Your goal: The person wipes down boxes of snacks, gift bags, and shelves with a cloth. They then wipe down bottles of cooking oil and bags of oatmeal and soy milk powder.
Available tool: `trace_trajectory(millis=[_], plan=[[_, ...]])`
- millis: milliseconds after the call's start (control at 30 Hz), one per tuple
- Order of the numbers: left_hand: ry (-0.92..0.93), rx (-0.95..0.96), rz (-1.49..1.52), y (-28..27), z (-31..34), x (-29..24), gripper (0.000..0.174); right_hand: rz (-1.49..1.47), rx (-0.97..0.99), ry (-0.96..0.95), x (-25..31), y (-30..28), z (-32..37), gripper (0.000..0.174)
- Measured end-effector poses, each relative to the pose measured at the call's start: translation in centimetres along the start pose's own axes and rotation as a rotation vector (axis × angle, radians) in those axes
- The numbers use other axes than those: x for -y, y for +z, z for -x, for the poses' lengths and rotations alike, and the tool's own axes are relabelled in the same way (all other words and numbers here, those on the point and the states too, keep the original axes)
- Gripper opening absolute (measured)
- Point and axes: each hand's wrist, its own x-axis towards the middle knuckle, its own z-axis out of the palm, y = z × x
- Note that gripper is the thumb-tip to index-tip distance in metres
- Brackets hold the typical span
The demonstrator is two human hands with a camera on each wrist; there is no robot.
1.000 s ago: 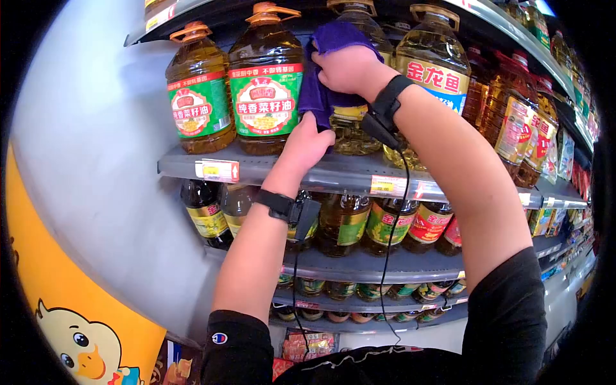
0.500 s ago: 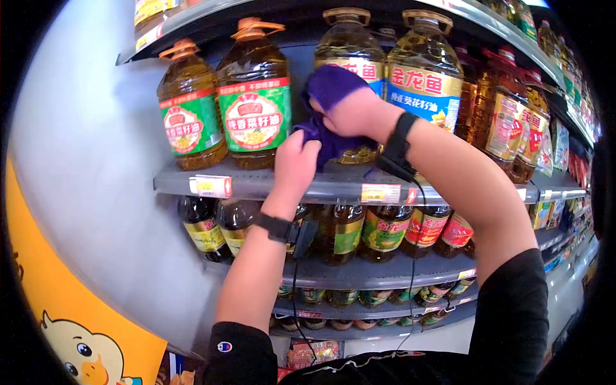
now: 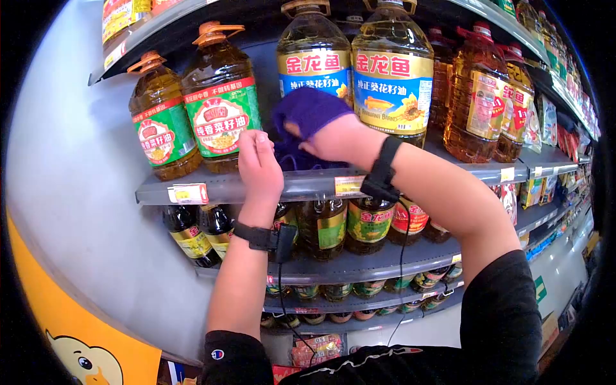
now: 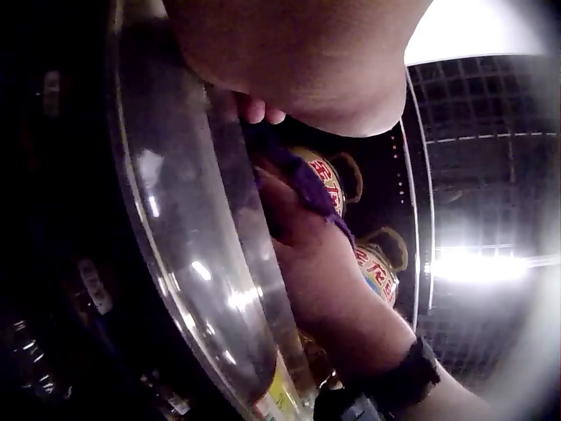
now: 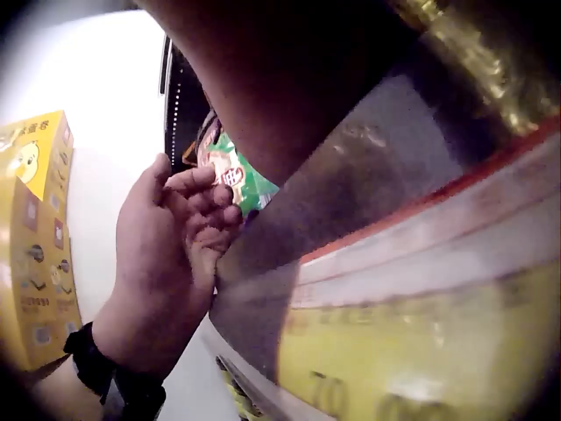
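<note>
On the shelf [image 3: 301,184], the cloth [image 3: 308,109], held by the right hand [image 3: 337,138], sits in the gap between the left pair of bottles [image 3: 221,122] and the right pair of bottles [image 3: 391,83]. The left hand [image 3: 260,170] is at the shelf's front edge, just left of the cloth and in front of the left pair. More bottles [image 3: 478,96] stand toward the shelf's right end, and the lower shelf [image 3: 385,260] beneath carries a row of smaller bottles [image 3: 333,228].
</note>
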Motion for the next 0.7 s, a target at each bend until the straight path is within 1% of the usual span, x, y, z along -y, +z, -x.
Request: trace_trajectory(millis=[33, 100, 133, 167, 200, 233, 300, 333, 367, 433, 500, 533, 567, 633, 667, 700], plan=[[-0.003, 0.003, 0.002, -0.1, 0.1, 0.0, 0.024, 0.019, -0.201, -0.015, -0.1, -1.2, 0.7, 0.036], [0.023, 0.03, -0.06, -0.1, 0.2, -0.3, 0.022, 0.242, -0.279, 0.086, -0.7, -4.0, 1.8, 0.042], [0.021, 0.028, -0.054, 0.0, 0.1, -0.3, 0.022, 0.313, -0.299, 0.2, -0.6, -5.4, 2.5, 0.043], [0.088, 0.027, -0.066, 0.1, 0.1, -0.3, 0.02, 0.361, -0.33, 0.282, -1.5, -6.1, 3.7, 0.049], [0.153, 0.029, -0.079, 0.4, 0.2, -0.7, 0.017, 0.392, -0.328, 0.345, -1.2, -7.2, 5.4, 0.053], [0.148, 0.03, -0.074, 0.8, 0.3, -1.2, 0.017, 0.425, -0.326, 0.407, -0.8, -8.2, 7.0, 0.057], [0.306, 0.119, -0.22, 1.9, 0.4, -3.7, 0.014, 0.393, -0.421, 0.542, -1.7, -7.4, 9.6, 0.064], [0.37, 0.138, -0.2, 3.1, 0.3, -4.6, 0.015, 0.371, -0.43, 0.548, -2.9, -6.7, 11.0, 0.07], [0.377, 0.21, -0.241, 4.3, 0.3, -5.5, 0.019, 0.31, -0.494, 0.591, -3.2, -6.4, 11.3, 0.073], [0.247, 0.292, -0.156, 7.6, 0.4, -7.3, 0.029, 0.156, -0.583, 0.66, -4.6, -5.4, 12.1, 0.077], [0.099, 0.307, -0.116, 11.2, 0.6, -7.4, 0.041, 0.007, -0.619, 0.651, -5.3, -5.4, 12.1, 0.081], [0.069, 0.31, -0.084, 12.9, 0.6, -6.8, 0.047, 0.096, -0.601, 0.623, -5.0, -5.4, 12.3, 0.084], [0.07, 0.311, -0.085, 13.6, 0.9, -7.6, 0.047, 0.095, -0.602, 0.625, -5.3, -5.5, 12.5, 0.084], [-0.088, 0.255, -0.21, 14.9, 1.5, -9.3, 0.055, 0.194, -0.522, 0.523, -6.2, -5.3, 13.0, 0.085], [0.026, 0.127, -0.235, 16.1, 2.0, -9.2, 0.057, 0.278, -0.501, 0.467, -6.6, -5.0, 13.4, 0.088], [0.033, 0.127, -0.233, 16.7, 2.1, -8.9, 0.057, 0.282, -0.506, 0.467, -7.2, -4.7, 13.5, 0.088]])
